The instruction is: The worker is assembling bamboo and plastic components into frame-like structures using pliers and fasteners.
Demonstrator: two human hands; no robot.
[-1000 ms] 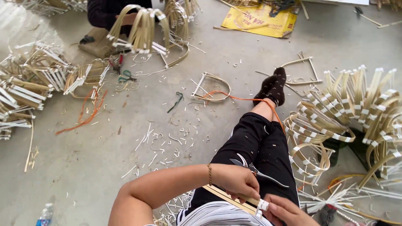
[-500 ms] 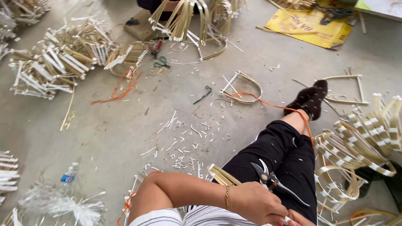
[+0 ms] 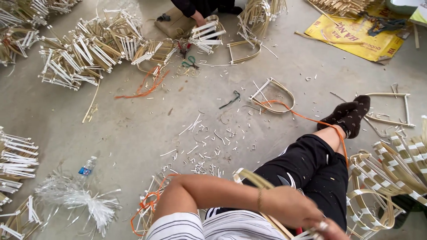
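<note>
I sit on a concrete floor with my leg in black trousers point(image 3: 311, 164) stretched out. My left hand point(image 3: 289, 206) reaches across my body, a bracelet on its wrist, and is closed over thin bamboo strips point(image 3: 249, 178) that bend under the forearm. Dark scissor blades point(image 3: 283, 180) poke out just above that hand, over my thigh. My right hand point(image 3: 327, 227) shows only partly at the bottom edge, fingers on the same strips beside bits of white tape.
Another person's hand point(image 3: 198, 20) works on a bamboo frame at the top. Piles of taped bamboo frames lie at left point(image 3: 89, 49) and right point(image 3: 391, 178). A water bottle point(image 3: 86, 166), clear plastic strips point(image 3: 84, 200), orange string point(image 3: 311, 120), a yellow sheet point(image 3: 356, 35) and scraps litter the floor.
My head has turned left and down, so the floor and the frame piles fill more of the view. Both hands have sunk toward the bottom edge, still on the strips.
</note>
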